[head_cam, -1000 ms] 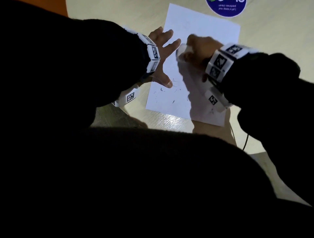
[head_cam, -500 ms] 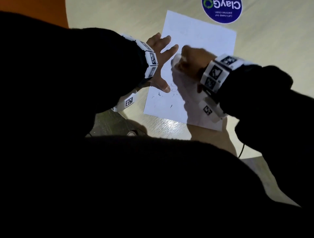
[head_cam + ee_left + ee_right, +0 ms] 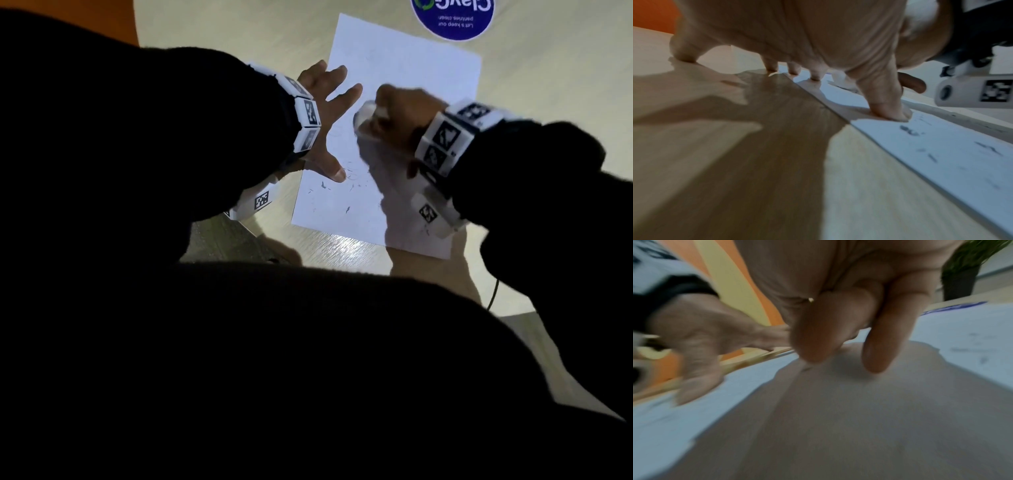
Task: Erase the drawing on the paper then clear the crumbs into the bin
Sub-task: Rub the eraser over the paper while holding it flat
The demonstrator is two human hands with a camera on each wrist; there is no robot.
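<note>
A white sheet of paper (image 3: 404,89) lies on the light wooden table (image 3: 246,37). My left hand (image 3: 329,120) lies spread flat on the sheet's left edge, thumb (image 3: 890,110) and fingertips pressing down. My right hand (image 3: 397,109) grips a white eraser (image 3: 364,111) whose tip is down on the middle of the sheet. Dark eraser crumbs (image 3: 342,192) are scattered over the near half of the paper (image 3: 941,146), just beside my left thumb. In the right wrist view my curled fingers (image 3: 838,327) hide the eraser; the picture is blurred.
A round blue sticker (image 3: 452,17) lies on the table beyond the paper. The table's near edge (image 3: 329,253) runs just below the sheet. A potted plant (image 3: 966,267) stands in the background. No bin is in view.
My right hand has slid the eraser a short way toward me and left across the sheet. My left hand has stayed pressed on the paper's edge.
</note>
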